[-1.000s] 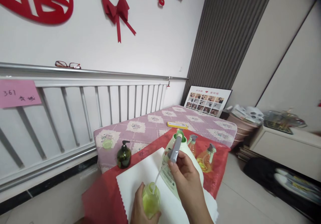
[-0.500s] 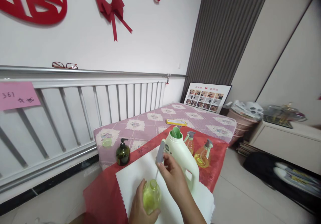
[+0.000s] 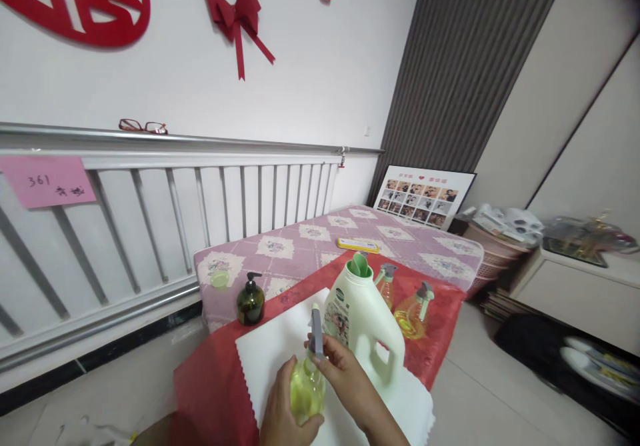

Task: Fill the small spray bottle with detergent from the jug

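My left hand (image 3: 285, 409) is wrapped round a clear spray bottle (image 3: 307, 389) holding yellow-green liquid, upright over a white mat (image 3: 270, 346). The fingers of my right hand (image 3: 345, 373) pinch the grey spray head (image 3: 316, 336), which sits at the mouth of that bottle; whether its threads are engaged cannot be seen. Just behind my right hand stands a large pale green detergent jug (image 3: 357, 306) without its cap on, a green spout showing in its mouth. To the left is a dark green pump bottle (image 3: 251, 301) with a black pump.
Two more spray bottles, one with amber liquid (image 3: 413, 316) and one partly behind the jug (image 3: 387, 286), stand on the red cloth (image 3: 443, 313). A light green cap (image 3: 219, 279) and a yellow-edged box (image 3: 358, 245) lie on the patterned tablecloth (image 3: 280, 249). A white radiator (image 3: 220, 203) runs along the wall.
My right hand has lowered the spray head, and its thin tube has gone down into the bottle in my left hand. The whole view has shifted slightly.
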The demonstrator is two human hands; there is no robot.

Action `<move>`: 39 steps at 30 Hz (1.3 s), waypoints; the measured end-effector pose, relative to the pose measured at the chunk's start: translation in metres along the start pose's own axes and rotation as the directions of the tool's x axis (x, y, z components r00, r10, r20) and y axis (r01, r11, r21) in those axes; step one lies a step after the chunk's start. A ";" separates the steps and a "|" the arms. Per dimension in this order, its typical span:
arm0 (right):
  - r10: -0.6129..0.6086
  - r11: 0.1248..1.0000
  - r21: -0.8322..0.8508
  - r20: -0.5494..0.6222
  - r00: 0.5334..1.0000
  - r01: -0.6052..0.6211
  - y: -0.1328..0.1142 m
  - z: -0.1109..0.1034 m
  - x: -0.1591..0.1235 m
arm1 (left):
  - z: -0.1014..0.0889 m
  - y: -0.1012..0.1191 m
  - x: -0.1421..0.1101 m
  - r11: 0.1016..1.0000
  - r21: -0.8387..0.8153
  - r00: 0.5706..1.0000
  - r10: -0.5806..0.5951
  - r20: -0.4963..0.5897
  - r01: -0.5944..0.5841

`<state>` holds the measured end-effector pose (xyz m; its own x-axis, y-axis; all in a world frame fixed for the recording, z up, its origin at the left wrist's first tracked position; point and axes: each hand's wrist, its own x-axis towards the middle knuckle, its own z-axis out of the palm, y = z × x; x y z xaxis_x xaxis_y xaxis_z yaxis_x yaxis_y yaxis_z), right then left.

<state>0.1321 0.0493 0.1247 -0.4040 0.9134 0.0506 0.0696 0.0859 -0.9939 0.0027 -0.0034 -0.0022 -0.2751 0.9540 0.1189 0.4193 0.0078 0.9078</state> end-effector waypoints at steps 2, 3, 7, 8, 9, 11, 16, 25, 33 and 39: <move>0.009 1.000 0.003 -0.002 1.000 -0.009 -0.003 -0.002 0.001 | 0.000 0.001 0.000 1.000 0.004 1.000 -0.003 0.001 0.003; 0.005 1.000 -0.012 -0.014 1.000 -0.005 -0.006 -0.004 0.001 | 0.000 0.002 0.000 1.000 0.007 1.000 -0.005 0.001 0.005; -0.025 0.986 -0.168 -0.046 0.999 0.017 -0.018 -0.006 0.002 | 0.000 0.005 -0.002 1.000 0.018 1.000 -0.018 0.001 0.018; -0.025 0.976 -0.219 -0.032 0.999 0.017 -0.020 -0.006 0.002 | 0.000 0.005 -0.002 1.000 0.020 1.000 -0.017 0.003 0.017; -0.020 0.964 -0.265 -0.012 1.000 0.016 -0.021 -0.005 0.001 | 0.000 0.004 -0.002 1.000 0.022 1.000 -0.013 0.004 0.013; -0.009 0.949 -0.316 0.022 1.000 0.015 -0.021 -0.004 0.001 | -0.001 0.001 -0.001 1.000 0.022 1.000 -0.004 0.009 0.004; 0.031 0.954 -0.300 0.064 0.997 -0.011 -0.016 -0.001 -0.003 | -0.002 -0.006 0.004 0.999 0.021 0.994 -0.029 0.104 0.027; 0.039 0.962 -0.273 0.100 0.994 -0.010 -0.011 -0.007 -0.008 | -0.006 0.002 0.003 0.999 -0.008 0.991 -0.048 0.121 0.050; 0.016 0.917 -0.398 0.134 0.991 0.039 -0.015 -0.007 -0.007 | -0.012 0.012 0.002 0.999 -0.011 0.990 -0.048 0.136 0.050; -0.056 0.895 -0.441 0.050 0.997 0.072 -0.013 0.003 -0.006 | -0.009 0.009 0.001 0.999 0.013 0.993 -0.034 0.117 0.033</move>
<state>0.1306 0.0414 0.1369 -0.4522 0.8862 0.1012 0.4351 0.3182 -0.8423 -0.0018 -0.0048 0.0093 -0.1857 0.9818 0.0400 0.4214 0.0428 0.9058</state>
